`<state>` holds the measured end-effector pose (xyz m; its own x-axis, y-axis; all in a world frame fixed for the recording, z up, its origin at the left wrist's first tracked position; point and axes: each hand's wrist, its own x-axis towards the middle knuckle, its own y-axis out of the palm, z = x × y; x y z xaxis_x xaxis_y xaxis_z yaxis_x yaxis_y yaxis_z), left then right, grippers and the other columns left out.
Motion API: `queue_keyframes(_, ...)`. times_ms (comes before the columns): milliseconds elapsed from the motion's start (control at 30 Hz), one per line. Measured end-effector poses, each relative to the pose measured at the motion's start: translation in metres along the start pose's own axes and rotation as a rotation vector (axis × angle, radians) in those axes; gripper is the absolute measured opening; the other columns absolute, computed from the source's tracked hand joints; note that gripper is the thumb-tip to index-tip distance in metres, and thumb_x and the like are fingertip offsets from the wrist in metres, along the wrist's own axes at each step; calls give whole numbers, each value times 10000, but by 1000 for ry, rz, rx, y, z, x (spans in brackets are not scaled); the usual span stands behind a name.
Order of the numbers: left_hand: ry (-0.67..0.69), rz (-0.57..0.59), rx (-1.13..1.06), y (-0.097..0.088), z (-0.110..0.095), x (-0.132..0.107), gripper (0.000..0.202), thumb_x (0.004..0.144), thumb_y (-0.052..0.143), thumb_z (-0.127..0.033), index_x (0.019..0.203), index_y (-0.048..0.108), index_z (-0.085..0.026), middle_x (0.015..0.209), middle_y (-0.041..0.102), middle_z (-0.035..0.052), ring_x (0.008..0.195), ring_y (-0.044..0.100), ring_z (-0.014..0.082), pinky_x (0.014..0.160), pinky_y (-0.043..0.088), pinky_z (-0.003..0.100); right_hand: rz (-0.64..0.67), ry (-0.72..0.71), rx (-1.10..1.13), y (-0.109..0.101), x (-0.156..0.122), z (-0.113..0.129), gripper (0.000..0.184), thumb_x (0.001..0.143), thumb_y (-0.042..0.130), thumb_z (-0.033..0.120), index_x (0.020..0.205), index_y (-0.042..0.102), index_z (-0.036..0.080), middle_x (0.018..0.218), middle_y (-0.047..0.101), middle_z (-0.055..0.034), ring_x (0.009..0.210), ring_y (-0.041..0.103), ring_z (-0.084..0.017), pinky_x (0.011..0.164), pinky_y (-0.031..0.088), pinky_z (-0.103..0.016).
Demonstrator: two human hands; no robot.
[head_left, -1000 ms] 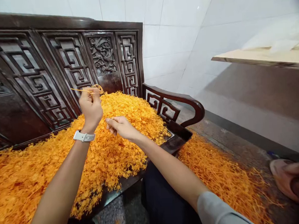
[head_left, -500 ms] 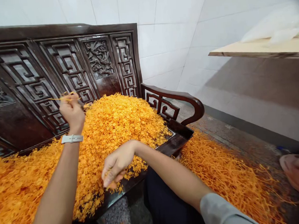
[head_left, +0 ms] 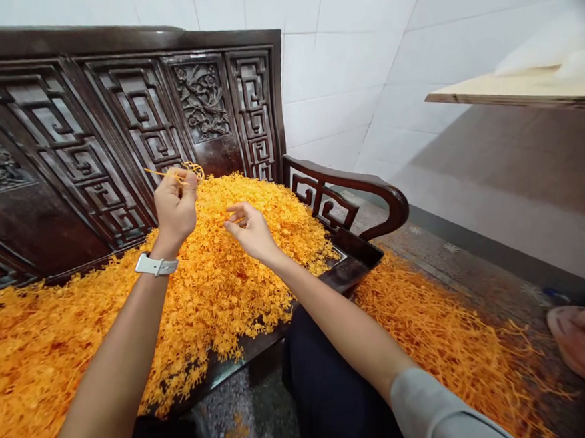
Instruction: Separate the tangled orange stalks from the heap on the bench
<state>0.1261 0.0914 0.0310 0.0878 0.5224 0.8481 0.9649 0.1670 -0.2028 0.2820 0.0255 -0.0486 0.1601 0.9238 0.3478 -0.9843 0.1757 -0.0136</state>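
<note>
My left hand, with a pale watch on its wrist, is raised above the bench seat. Its fingers are closed on an orange plastic piece, which has a thin stem out to the left and a looped, branching part on the right. To the right and slightly lower, my right hand hovers over the heap, fingers apart and curved, with nothing seen in it. Below both hands a large heap of small, spidery orange plastic pieces covers much of the seat.
The dark carved wooden bench has a high back and a curved armrest. On the floor at right lies a pile of thin orange strips. A light wooden board juts out at upper right, and a shoe shows at the right edge.
My right hand has risen from the seat's front edge to beside the left hand, and its fingers have opened. My left hand has shifted right, still gripping the orange piece.
</note>
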Motion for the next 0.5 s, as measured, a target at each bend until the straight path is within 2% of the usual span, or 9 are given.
queue_keyframes(67,41,17,10,5,-4,-3,497,1021,600,-677,844,593,-212,679,473,-16,545,405,109,508,305,291,-53,46,39,1,-1,2,390,837,758,245,1191,596,219,1060,647,-22,799,589,-134,739,494,-309)
queue_keyframes(133,61,82,22,7,-7,-4,492,1029,584,-666,842,600,-212,674,473,-15,544,397,114,510,299,297,-114,11,61,0,-3,8,340,848,722,206,1163,592,214,1093,635,-39,865,606,-143,778,499,-317)
queue_keyframes(233,63,223,39,7,-10,-6,479,1036,573,-649,847,609,-209,670,478,-16,547,404,119,526,306,301,-156,-140,30,-7,-10,17,260,911,687,257,1156,611,217,1026,596,-21,785,554,-128,737,484,-317)
queue_keyframes(300,51,284,50,7,-13,-8,474,1034,571,-644,857,612,-206,674,490,-14,560,424,127,543,321,304,-143,-235,-64,-12,-13,19,330,935,717,339,1232,630,226,1008,569,-15,749,521,-130,737,501,-336)
queue_keyframes(333,42,301,54,8,-14,-9,471,1033,568,-643,864,614,-205,671,492,-15,564,429,131,548,326,305,-127,-274,-125,-14,-13,18,373,932,746,379,1260,646,233,1031,564,-25,794,543,-144,787,527,-358)
queue_keyframes(400,27,324,60,10,-17,-10,465,1038,550,-633,880,620,-201,675,513,-12,574,440,135,563,342,304,-78,-335,-226,-15,-8,15,362,919,793,425,1218,710,238,1115,554,-61,1013,597,-199,998,543,-436)
queue_keyframes(467,25,365,82,11,-18,-8,466,1038,539,-619,881,634,-190,726,578,7,612,478,137,601,371,302,-55,-350,-260,-14,-3,20,248,928,796,421,1081,769,227,1220,538,-99,1233,567,-245,1183,466,-494)
queue_keyframes(500,19,380,98,10,-18,-7,470,1028,545,-619,878,644,-185,761,613,18,631,494,137,616,380,300,-65,-336,-260,-12,-3,25,195,953,767,403,1032,781,225,1265,539,-110,1295,546,-254,1225,439,-503)
